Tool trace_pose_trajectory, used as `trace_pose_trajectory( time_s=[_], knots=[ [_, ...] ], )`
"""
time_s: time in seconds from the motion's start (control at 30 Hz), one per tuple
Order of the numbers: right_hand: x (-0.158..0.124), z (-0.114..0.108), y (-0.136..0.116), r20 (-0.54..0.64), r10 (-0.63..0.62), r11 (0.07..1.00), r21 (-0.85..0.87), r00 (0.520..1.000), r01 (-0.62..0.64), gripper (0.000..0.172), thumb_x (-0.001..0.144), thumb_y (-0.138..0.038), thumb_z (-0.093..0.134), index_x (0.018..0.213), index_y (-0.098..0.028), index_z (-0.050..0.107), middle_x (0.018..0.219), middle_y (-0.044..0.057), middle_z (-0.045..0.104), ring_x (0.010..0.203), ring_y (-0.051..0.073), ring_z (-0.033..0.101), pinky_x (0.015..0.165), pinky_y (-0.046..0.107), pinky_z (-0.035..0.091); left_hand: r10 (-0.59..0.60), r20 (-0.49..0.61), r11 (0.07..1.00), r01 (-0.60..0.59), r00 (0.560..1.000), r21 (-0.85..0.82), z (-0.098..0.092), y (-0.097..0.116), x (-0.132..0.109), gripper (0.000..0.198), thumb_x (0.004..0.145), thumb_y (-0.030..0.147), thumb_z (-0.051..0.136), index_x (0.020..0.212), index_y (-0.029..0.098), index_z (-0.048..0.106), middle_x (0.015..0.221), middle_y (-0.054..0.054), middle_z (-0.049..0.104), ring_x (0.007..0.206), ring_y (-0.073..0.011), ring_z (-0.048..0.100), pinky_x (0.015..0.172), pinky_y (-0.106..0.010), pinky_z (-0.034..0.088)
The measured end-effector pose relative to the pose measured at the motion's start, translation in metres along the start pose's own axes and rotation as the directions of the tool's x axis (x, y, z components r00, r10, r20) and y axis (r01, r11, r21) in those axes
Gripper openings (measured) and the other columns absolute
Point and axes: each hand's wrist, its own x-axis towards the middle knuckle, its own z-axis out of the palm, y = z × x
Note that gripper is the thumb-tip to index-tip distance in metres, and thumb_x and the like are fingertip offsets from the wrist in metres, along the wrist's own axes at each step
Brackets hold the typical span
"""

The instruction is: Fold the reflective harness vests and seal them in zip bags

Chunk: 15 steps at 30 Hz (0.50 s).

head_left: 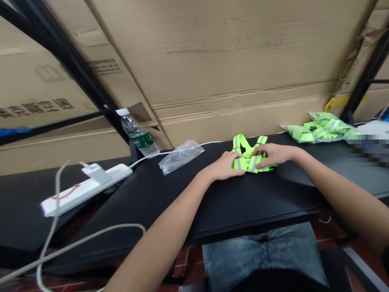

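Observation:
A neon-yellow reflective vest (251,163) made of straps with grey stripes lies partly folded on the black table. Its lower straps are bunched together, and two strap loops stretch toward the cardboard behind. My left hand (224,166) is around the left end of the bunched straps, thumb in front and fingers behind. From the right, my right hand (273,154) reaches over the vest with bent fingers and thumb on the straps. Some of its fingertips are hidden among the bands.
A crumpled clear plastic bag (181,157) lies left of the vest, near a water bottle (140,136) and a white power strip (88,190) with cables. Bagged neon vests (322,129) sit at the right. Large cardboard (231,56) stands behind the table (182,194).

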Motion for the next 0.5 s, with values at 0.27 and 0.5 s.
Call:
trace_pose_trajectory(
  time_s=[0.27, 0.5],
  knots=[
    [0.002, 0.002, 0.002, -0.039, 0.081, 0.995, -0.062, 0.996, -0.083, 0.066, 0.064, -0.055, 0.081, 0.117, -0.018, 0.066, 0.117, 0.010, 0.070, 0.106, 0.030, 0.065, 0.090, 0.039, 0.050, 0.000, -0.115, 1.000, 0.000, 0.993, 0.005, 0.001, 0.010, 0.000, 0.065, 0.070, 0.036, 0.077, 0.128, 0.018, 0.052, 0.122, -0.010, 0.058, 0.118, -0.0297, 0.052, 0.099, -0.041, 0.046],
    [0.007, 0.018, -0.011, -0.318, -0.191, 0.907, -0.419, 0.929, 0.043, 0.027, 0.081, -0.030, 0.067, 0.106, -0.021, 0.065, 0.115, 0.011, 0.064, 0.104, 0.028, 0.062, 0.080, 0.034, 0.046, 0.056, -0.088, 0.977, -0.037, 0.994, 0.209, -0.004, 0.017, -0.005, 0.054, 0.076, 0.025, 0.067, 0.129, 0.021, 0.059, 0.126, -0.010, 0.056, 0.120, -0.0295, 0.053, 0.101, -0.041, 0.047]
  ],
)
